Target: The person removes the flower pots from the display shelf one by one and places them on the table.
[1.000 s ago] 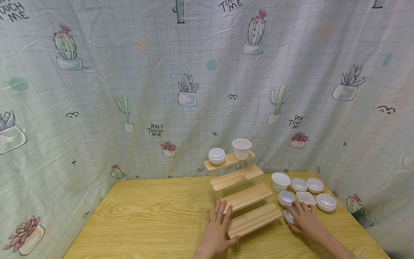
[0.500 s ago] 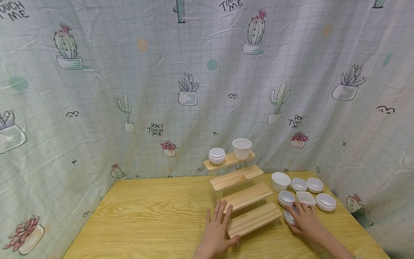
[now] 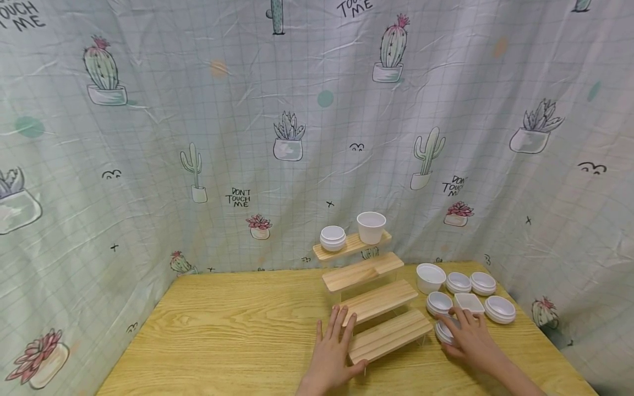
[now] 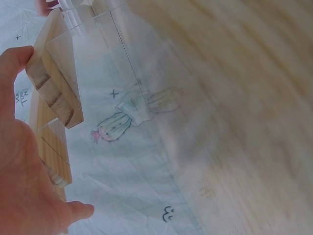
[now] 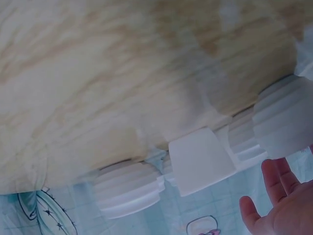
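My left hand (image 3: pixel 328 357), fingers straight and spread, rests against the left end of a stepped wooden display stand (image 3: pixel 391 335) with clear side panels. Its thumb lies by the front edge of the lowest step; in the left wrist view the thumb touches a step's wooden corner. My right hand (image 3: pixel 474 342) reaches over a small round white pot (image 3: pixel 442 332) right of the stand, fingers across its top and thumb at its near side. Part of that pot is hidden under the hand. In the right wrist view, fingertips (image 5: pixel 275 176) lie right at a white pot's rim (image 5: pixel 286 120).
On the top step stand a low ribbed white pot (image 3: pixel 332 239) and a taller white pot (image 3: pixel 371 227). Beyond my right hand sit several white pots, including a square one (image 3: pixel 469 302) and a large round one (image 3: pixel 430 278). A cactus-print curtain (image 3: pixel 223 137) surrounds the wooden table (image 3: pixel 223 330).
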{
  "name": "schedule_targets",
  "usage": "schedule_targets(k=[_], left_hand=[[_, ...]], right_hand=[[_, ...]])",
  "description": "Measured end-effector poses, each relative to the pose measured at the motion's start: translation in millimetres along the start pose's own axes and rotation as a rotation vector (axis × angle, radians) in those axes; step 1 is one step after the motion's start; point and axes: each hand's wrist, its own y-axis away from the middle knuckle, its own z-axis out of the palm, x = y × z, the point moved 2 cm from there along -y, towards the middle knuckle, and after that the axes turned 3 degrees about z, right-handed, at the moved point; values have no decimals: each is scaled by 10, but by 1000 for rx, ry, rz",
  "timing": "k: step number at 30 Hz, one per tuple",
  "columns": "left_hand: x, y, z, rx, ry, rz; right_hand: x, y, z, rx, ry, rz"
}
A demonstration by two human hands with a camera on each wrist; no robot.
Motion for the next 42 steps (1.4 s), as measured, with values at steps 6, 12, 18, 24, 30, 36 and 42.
schedule_targets(k=[6, 12, 18, 24, 30, 36, 42], left_hand=[[-6, -2, -13, 28, -18, 11], [-7, -3, -16, 34, -22, 13], [-5, 0, -14, 8, -11, 3], [-1, 0, -16, 6, -10, -2], [5, 8, 1, 31, -5, 3], [8, 2, 1, 39, -17, 5], [11, -5, -13, 34, -33, 11]], right_hand=[[-9, -53, -55, 62, -14, -37], [-35, -104, -107, 111, -47, -36], [-76, -157, -171, 91, -66, -16], [-109, -271, -212, 64, -87, 18], [-161, -416, -245, 79, -129, 25], [-207, -587, -274, 118, -165, 2], [-243, -782, -322, 188, -164, -57]])
